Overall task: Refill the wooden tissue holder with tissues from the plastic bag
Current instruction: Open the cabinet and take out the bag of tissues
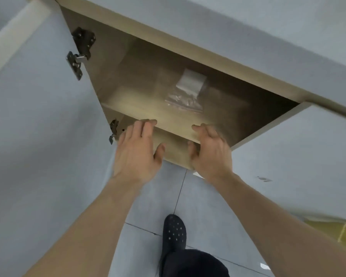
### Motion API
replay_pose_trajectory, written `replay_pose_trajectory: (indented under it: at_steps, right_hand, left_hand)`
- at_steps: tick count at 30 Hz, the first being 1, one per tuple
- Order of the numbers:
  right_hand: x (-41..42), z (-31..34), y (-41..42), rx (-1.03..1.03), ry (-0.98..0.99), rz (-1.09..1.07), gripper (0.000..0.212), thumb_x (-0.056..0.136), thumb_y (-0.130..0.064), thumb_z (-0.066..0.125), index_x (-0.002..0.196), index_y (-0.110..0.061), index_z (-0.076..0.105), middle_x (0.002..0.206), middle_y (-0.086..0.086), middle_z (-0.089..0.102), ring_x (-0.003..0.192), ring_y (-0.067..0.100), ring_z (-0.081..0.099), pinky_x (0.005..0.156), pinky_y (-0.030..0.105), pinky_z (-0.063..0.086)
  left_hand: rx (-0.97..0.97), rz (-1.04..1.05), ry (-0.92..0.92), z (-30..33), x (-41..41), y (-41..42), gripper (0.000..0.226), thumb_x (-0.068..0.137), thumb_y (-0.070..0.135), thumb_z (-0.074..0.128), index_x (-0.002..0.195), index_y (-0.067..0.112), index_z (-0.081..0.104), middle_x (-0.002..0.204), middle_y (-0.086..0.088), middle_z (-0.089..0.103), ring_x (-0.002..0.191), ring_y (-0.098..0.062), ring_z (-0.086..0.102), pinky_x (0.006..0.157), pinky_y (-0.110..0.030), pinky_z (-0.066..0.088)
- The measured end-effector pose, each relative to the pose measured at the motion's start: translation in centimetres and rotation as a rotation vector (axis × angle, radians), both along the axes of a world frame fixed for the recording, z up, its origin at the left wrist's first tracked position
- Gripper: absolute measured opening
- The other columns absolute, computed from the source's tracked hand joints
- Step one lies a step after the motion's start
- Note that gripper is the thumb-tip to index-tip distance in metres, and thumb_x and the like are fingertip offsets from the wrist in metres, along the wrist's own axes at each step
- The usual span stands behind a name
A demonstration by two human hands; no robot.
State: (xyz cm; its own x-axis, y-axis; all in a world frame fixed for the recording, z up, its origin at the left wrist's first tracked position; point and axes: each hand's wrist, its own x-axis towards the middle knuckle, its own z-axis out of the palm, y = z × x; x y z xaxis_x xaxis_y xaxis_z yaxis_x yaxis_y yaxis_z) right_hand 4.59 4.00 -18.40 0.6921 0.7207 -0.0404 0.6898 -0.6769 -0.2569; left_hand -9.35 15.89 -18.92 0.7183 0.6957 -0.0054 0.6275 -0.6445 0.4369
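I look down into an open low cabinet with a wooden shelf (140,108). A small clear plastic bag (185,92) lies on the shelf toward the back, with small dark bits inside and a white strip at its top. My left hand (137,147) and my right hand (209,151) reach side by side to the shelf's front edge, fingers spread and thumbs turned toward each other. Their fingertips are at the edge, and I see nothing held in either. No wooden tissue holder and no tissues are in view.
The grey cabinet door (38,126) stands open on the left, with metal hinges (79,54). A shut grey door (300,160) is on the right. Below are grey floor tiles (204,212), my foot in a black perforated shoe (174,232), and something yellow (332,230) at the right.
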Motion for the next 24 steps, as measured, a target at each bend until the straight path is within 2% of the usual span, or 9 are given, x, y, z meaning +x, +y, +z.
replay_pose_trajectory:
  at_steps: [2,4,8,12,15,18,20,22,24]
  right_hand:
    - [1.9,-2.0,1.5,0.074,-0.042,0.002,0.041,0.091,-0.023,0.062,0.132,-0.016,0.063,0.128,0.007,0.065,0.108,0.035,0.064,0.086,0.042,0.053]
    - [3.6,-3.7,2.8,0.120,-0.092,0.010,0.041,0.090,-0.024,0.060,0.129,-0.016,0.063,0.127,0.008,0.065,0.111,0.034,0.062,0.091,0.042,0.050]
    - [6.6,-6.1,4.9,0.171,-0.134,0.019,0.051,0.093,-0.029,0.058,0.144,-0.021,0.054,0.150,0.008,0.054,0.138,0.031,0.050,0.112,0.043,0.042]
    - [7.9,-7.7,6.1,-0.005,-0.096,0.112,0.069,0.098,-0.037,0.051,0.161,-0.029,0.026,0.172,0.003,0.022,0.158,0.027,0.019,0.127,0.045,0.019]
    - [7.6,-8.8,5.5,-0.032,-0.070,0.158,0.060,0.099,-0.037,0.044,0.158,-0.026,0.036,0.169,0.004,0.031,0.156,0.028,0.023,0.128,0.045,0.018]
    - [6.2,-9.1,3.8,0.006,-0.112,0.178,0.066,0.088,-0.044,0.046,0.149,-0.020,0.051,0.159,0.008,0.047,0.150,0.030,0.037,0.122,0.049,0.031]
    - [5.3,-9.2,2.5,0.001,-0.142,0.223,0.071,0.077,-0.046,0.054,0.141,-0.015,0.057,0.148,0.009,0.057,0.140,0.033,0.049,0.112,0.051,0.043]
    - [4.4,-9.1,1.7,-0.031,-0.181,0.264,0.065,0.071,-0.033,0.071,0.133,-0.015,0.062,0.131,0.007,0.065,0.123,0.032,0.059,0.098,0.048,0.052]
    - [3.3,-8.8,1.3,-0.012,-0.248,0.253,0.058,0.059,-0.005,0.081,0.114,-0.016,0.070,0.105,0.004,0.069,0.098,0.031,0.065,0.080,0.043,0.057]
  left_hand:
    - [0.013,-0.007,-0.053,-2.0,2.9,1.2,0.057,0.093,0.039,0.060,0.143,0.017,0.043,0.140,-0.004,0.051,0.130,-0.027,0.048,0.109,-0.041,0.038]
    - [0.063,-0.037,-0.077,-3.8,5.6,2.5,0.057,0.093,0.040,0.058,0.142,0.017,0.043,0.139,-0.004,0.052,0.130,-0.028,0.048,0.109,-0.041,0.039]
    - [0.165,-0.148,-0.070,-5.9,9.9,5.3,0.066,0.089,0.045,0.057,0.147,0.020,0.038,0.153,-0.005,0.043,0.140,-0.029,0.041,0.117,-0.043,0.034]
    - [0.158,-0.260,0.002,-7.9,11.6,6.8,0.073,0.090,0.051,0.052,0.154,0.025,0.031,0.165,-0.001,0.030,0.154,-0.024,0.022,0.127,-0.043,0.016]
    - [0.147,-0.295,0.071,-9.2,10.6,6.6,0.074,0.092,0.062,0.040,0.156,0.025,0.031,0.165,0.004,0.030,0.155,-0.019,0.018,0.128,-0.042,0.011]
    - [0.227,-0.324,0.079,-9.0,8.3,5.7,0.079,0.082,0.067,0.048,0.148,0.025,0.042,0.150,0.005,0.045,0.145,-0.022,0.035,0.123,-0.042,0.025]
    - [0.290,-0.311,0.089,-9.0,6.9,4.8,0.063,0.077,0.049,0.071,0.134,0.027,0.053,0.130,0.004,0.056,0.127,-0.024,0.050,0.109,-0.039,0.039]
    - [0.330,-0.230,0.100,-8.9,6.0,4.0,0.046,0.074,0.019,0.079,0.116,0.027,0.062,0.108,0.003,0.065,0.105,-0.025,0.059,0.090,-0.037,0.045]
    - [0.346,-0.173,0.132,-8.4,5.2,3.3,0.041,0.068,0.005,0.080,0.101,0.026,0.068,0.090,0.002,0.070,0.089,-0.026,0.063,0.076,-0.036,0.045]
